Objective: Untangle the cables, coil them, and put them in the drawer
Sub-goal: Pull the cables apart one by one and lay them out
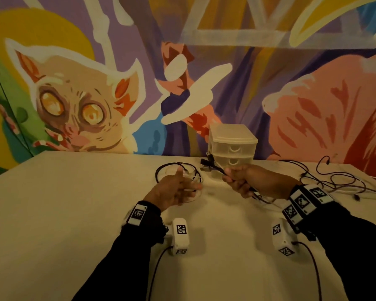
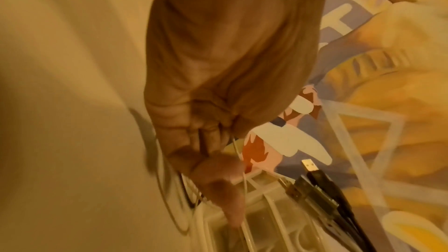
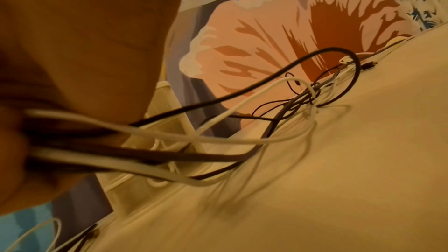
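On the cream table [image 1: 85,203], my left hand [image 1: 188,181] holds a loose coil of black and white cable [image 1: 195,173]. In the left wrist view its loops [image 2: 167,189] hang from my curled fingers [image 2: 218,179]. My right hand [image 1: 237,179] grips a bundle of black and white cables [image 3: 121,150], and their USB plugs [image 1: 206,164] [image 2: 312,175] stick out toward the drawer unit. The bundle trails right into a tangle of cables [image 1: 334,181] [image 3: 310,95] lying on the table. A small translucent drawer unit [image 1: 232,144] stands just behind my hands, its two visible drawers pushed in.
A painted mural wall [image 1: 182,83] rises directly behind the table and the drawer unit. The table's left edge [image 1: 15,168] runs diagonally at far left. Thin black wires [image 1: 156,268] run from my wrist cameras toward the near edge.
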